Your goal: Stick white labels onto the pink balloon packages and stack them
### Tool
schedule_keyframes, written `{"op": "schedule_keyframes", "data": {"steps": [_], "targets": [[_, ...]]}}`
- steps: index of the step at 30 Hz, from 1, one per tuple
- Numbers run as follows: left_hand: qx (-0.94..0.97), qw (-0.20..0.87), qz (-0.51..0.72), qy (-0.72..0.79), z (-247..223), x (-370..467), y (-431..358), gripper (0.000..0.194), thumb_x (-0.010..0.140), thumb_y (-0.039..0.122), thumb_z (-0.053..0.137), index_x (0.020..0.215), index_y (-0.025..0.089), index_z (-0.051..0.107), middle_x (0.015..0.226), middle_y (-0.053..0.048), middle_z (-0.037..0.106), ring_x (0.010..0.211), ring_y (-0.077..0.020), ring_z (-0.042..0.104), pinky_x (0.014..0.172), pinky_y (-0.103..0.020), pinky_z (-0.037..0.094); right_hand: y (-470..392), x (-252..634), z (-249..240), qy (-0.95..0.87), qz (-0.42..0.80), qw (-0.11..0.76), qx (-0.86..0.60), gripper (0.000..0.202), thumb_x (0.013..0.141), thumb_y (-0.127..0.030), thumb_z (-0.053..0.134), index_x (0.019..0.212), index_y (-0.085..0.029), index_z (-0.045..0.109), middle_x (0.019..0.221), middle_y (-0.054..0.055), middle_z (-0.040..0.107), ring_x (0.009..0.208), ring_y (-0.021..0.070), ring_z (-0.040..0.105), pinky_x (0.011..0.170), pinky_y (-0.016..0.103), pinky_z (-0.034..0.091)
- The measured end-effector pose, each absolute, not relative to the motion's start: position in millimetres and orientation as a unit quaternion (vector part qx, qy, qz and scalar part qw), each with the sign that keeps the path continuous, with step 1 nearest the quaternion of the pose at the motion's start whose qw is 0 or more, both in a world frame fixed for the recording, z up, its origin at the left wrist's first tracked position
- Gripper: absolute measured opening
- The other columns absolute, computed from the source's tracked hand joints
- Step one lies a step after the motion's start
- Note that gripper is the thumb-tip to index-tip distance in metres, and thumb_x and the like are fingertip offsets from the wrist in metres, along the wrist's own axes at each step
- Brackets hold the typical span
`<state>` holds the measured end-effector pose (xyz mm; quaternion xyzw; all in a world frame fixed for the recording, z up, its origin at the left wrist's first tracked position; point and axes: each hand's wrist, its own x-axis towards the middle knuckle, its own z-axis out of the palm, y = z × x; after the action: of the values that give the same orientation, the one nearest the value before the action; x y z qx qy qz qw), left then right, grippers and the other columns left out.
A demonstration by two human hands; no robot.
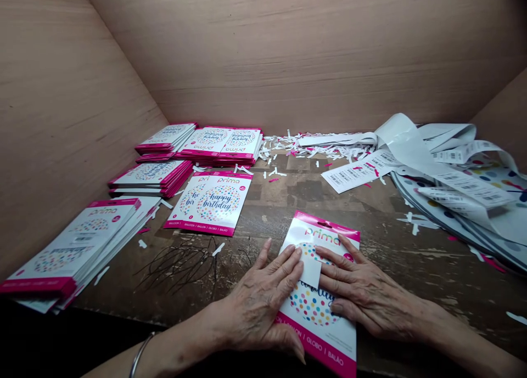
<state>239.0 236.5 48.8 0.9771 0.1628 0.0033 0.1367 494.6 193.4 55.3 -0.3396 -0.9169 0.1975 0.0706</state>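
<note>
A balloon packet (319, 312) with pink bands and a dotted "happy birthday" circle lies flat at the front of the table. Across its middle is a small white sticker (309, 274), partly under my fingers. My left hand (263, 295) rests on the packet's left side, fingers stretched out and tips at the sticker's left edge. From the right, my right hand (362, 290) lies over the packet with fingers spread, some touching the sticker's right edge. Both palms face down, and neither hand grips anything.
Packet stacks (222, 145) stand at the back left, with another fanned stack (78, 246) at front left. Two overlapping packets (218, 202) lie mid-table. Dark wire ties (185, 268) and paper scraps (280, 147) are scattered about. Barcode label strips (453, 175) cover dotted sheets at right. Board walls (288, 54) enclose the table.
</note>
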Motion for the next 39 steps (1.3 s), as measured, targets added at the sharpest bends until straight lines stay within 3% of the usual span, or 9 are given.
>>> {"op": "schedule_keyframes", "data": {"steps": [7, 16, 21, 24, 32, 35, 39], "targets": [[0.969, 0.194, 0.006, 0.150, 51, 245, 240, 0.098, 0.073, 0.071, 0.043, 0.138, 0.005, 0.009, 0.144, -0.020, 0.015, 0.133, -0.0289, 0.003, 0.109, -0.047, 0.002, 195, 493, 56, -0.907, 0.226, 0.081, -0.347, 0.043, 0.090, -0.035, 0.039, 0.132, -0.027, 0.038, 0.123, 0.002, 0.054, 0.131, 0.0216, 0.026, 0.108, 0.050, -0.010], [0.958, 0.239, 0.049, 0.149, 50, 247, 238, 0.084, 0.081, 0.065, 0.036, 0.135, 0.005, 0.015, 0.142, -0.022, 0.021, 0.134, -0.0280, 0.006, 0.109, -0.049, 0.004, 190, 493, 46, -0.920, 0.167, 0.068, -0.348, 0.057, 0.090, -0.034, 0.039, 0.141, -0.025, 0.015, 0.140, 0.003, 0.037, 0.135, 0.0206, 0.013, 0.106, 0.048, -0.014], [0.955, 0.245, 0.076, 0.152, 45, 246, 236, 0.084, 0.081, 0.064, 0.036, 0.138, 0.010, 0.007, 0.144, -0.021, 0.013, 0.133, -0.0301, 0.006, 0.108, -0.052, 0.007, 189, 492, 48, -0.920, 0.169, 0.070, -0.348, 0.055, 0.090, -0.034, 0.038, 0.141, -0.027, 0.017, 0.133, 0.000, 0.045, 0.134, 0.0185, 0.015, 0.107, 0.048, -0.012], [0.957, 0.239, 0.073, 0.148, 45, 246, 236, 0.085, 0.080, 0.065, 0.036, 0.138, 0.010, 0.006, 0.144, -0.021, 0.016, 0.133, -0.0307, 0.006, 0.107, -0.053, 0.006, 190, 493, 52, -0.918, 0.177, 0.074, -0.348, 0.054, 0.090, -0.033, 0.039, 0.140, -0.027, 0.019, 0.132, 0.000, 0.047, 0.134, 0.0182, 0.017, 0.109, 0.047, -0.008], [0.966, 0.219, 0.021, 0.138, 50, 250, 238, 0.094, 0.076, 0.068, 0.044, 0.139, 0.007, 0.009, 0.143, -0.020, 0.020, 0.133, -0.0301, 0.007, 0.108, -0.050, 0.002, 191, 493, 46, -0.925, 0.154, 0.080, -0.339, 0.052, 0.091, -0.036, 0.038, 0.139, -0.027, 0.022, 0.133, 0.003, 0.046, 0.134, 0.0227, 0.015, 0.108, 0.054, -0.002], [0.967, 0.211, 0.014, 0.141, 49, 249, 237, 0.100, 0.072, 0.070, 0.048, 0.139, 0.007, 0.009, 0.143, -0.021, 0.016, 0.133, -0.0313, 0.006, 0.108, -0.050, 0.003, 189, 494, 42, -0.928, 0.104, 0.077, -0.351, 0.054, 0.090, -0.037, 0.039, 0.140, -0.027, 0.021, 0.137, 0.002, 0.040, 0.135, 0.0259, 0.009, 0.107, 0.056, -0.002], [0.967, 0.205, 0.012, 0.150, 47, 248, 236, 0.101, 0.071, 0.071, 0.047, 0.139, 0.007, 0.008, 0.143, -0.020, 0.015, 0.133, -0.0306, 0.005, 0.108, -0.049, 0.002, 177, 503, 38, -0.911, -0.002, 0.125, -0.392, 0.059, 0.084, -0.046, 0.047, 0.136, -0.022, 0.033, 0.142, 0.007, 0.032, 0.134, 0.0319, 0.010, 0.105, 0.060, 0.001]]}}
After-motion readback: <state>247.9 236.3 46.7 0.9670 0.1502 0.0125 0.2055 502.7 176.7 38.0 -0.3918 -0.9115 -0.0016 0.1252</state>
